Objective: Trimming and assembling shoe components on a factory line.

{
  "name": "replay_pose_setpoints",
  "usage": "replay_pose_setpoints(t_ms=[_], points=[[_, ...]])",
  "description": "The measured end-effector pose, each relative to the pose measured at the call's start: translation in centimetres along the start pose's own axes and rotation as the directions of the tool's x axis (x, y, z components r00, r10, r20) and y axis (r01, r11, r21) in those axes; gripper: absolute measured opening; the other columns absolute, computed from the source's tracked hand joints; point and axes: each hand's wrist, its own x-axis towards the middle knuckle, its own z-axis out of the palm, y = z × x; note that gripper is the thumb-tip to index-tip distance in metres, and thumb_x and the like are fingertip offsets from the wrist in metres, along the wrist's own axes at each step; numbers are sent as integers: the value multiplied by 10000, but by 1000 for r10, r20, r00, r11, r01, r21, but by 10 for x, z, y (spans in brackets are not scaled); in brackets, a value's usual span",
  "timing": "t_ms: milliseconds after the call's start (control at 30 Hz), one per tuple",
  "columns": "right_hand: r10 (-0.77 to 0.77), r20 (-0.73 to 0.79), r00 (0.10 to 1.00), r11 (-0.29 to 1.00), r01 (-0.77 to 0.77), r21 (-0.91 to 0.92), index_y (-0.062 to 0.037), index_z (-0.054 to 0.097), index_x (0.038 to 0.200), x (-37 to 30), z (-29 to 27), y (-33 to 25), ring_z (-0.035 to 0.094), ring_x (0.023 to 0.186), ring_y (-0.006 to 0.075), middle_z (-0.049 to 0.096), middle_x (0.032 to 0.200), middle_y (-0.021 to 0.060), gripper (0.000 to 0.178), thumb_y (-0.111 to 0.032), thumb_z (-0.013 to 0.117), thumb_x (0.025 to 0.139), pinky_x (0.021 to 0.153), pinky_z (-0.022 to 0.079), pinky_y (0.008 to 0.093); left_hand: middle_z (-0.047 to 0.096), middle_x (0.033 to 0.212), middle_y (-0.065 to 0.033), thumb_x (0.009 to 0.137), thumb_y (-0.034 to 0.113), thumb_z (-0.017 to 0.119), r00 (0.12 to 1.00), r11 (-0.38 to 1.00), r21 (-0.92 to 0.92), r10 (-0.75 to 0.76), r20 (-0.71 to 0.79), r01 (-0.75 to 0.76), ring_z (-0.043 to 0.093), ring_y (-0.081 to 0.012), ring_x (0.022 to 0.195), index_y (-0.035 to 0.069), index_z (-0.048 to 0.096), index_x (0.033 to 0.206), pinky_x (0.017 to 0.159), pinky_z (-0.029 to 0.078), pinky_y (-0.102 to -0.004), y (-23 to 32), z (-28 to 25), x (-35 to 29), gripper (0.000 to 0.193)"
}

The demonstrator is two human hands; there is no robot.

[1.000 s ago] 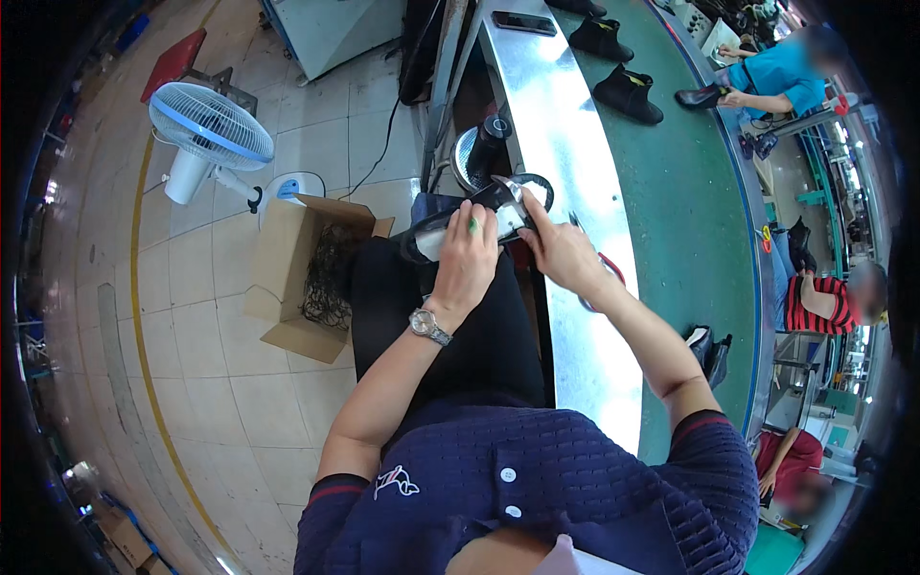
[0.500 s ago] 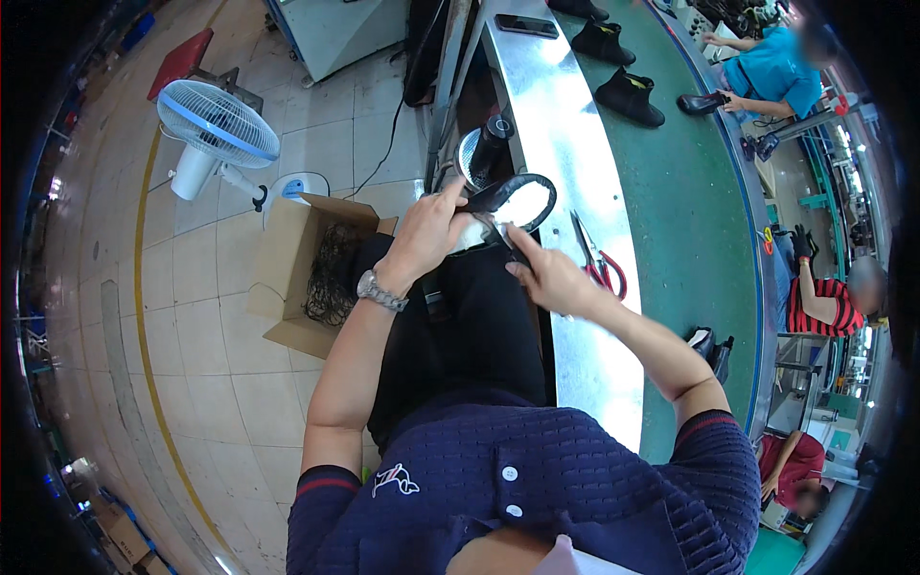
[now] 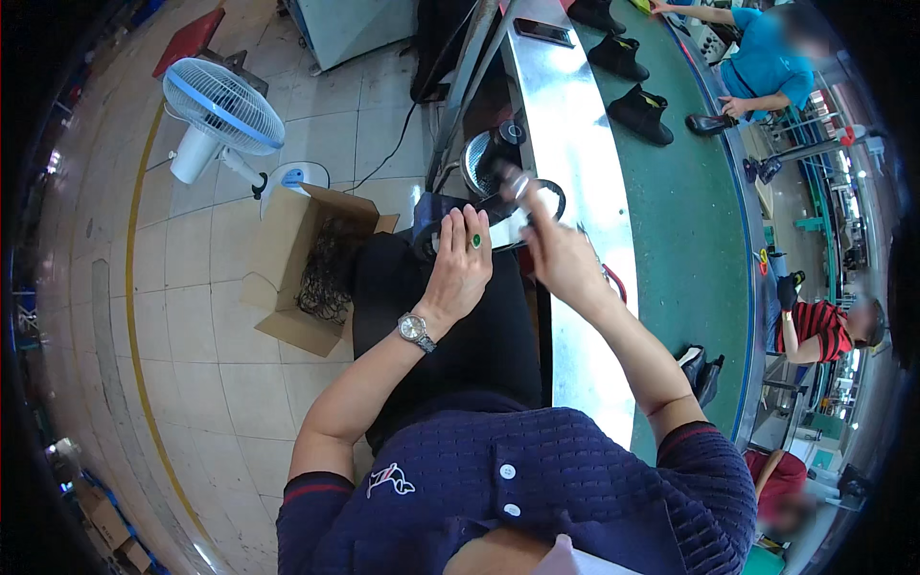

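On my lap lies a black shoe upper (image 3: 550,198) with white lining; its looped opening reaches over the edge of the metal bench. My left hand (image 3: 460,264) lies on its near side, fingers stretched flat, close together and pressing down. A green-stoned ring and a wristwatch are on that hand. My right hand (image 3: 567,264) is closed around a hammer-like tool (image 3: 516,182) with a shiny metal head, raised over the upper and smeared by motion. Its handle is mostly hidden. Scissors with red handles (image 3: 616,282) are partly covered by my right hand.
A metal bench (image 3: 585,383) runs along my right, with a phone (image 3: 543,32) at its far end. Beyond is a green belt (image 3: 690,259) bearing black boots (image 3: 640,113). A carton (image 3: 278,264) of dark strands and a fan (image 3: 220,105) stand left. Co-workers sit at right.
My right hand has raised the tool off the upper. My left hand has shifted right and down and now lies flat on the upper. The scissors are more covered.
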Motion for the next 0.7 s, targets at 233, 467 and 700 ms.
replay_pose_setpoints(t_ms=[233,467,700], points=[[-84,-9,996,996,84,-18,-149,207,1504,1,-2,-23,632,605,413,634,671,224,676,-122,541,917,583,503,503,514,1275,-275,851,56,510,984,996,-92,-26,-177,9,474,-432,1240,-143,531,1216,1104,333,-489,-2,9,-13,416],[-42,248,968,986,81,-149,-115,157,1510,11,1,-17,619,592,410,616,644,226,707,-86,541,917,568,488,481,520,1210,-250,831,38,556,967,770,-603,-253,12,209,484,-398,1193,-105,480,1269,1049,389,-465,-13,-21,-8,466],[2,206,979,995,18,-96,-103,204,1498,6,21,-22,609,546,385,603,623,221,656,-116,538,934,557,476,462,517,1278,-260,699,20,746,983,946,-273,-182,-3,175,480,-397,1207,-77,422,1320,1044,407,-433,-22,-6,-21,707]])
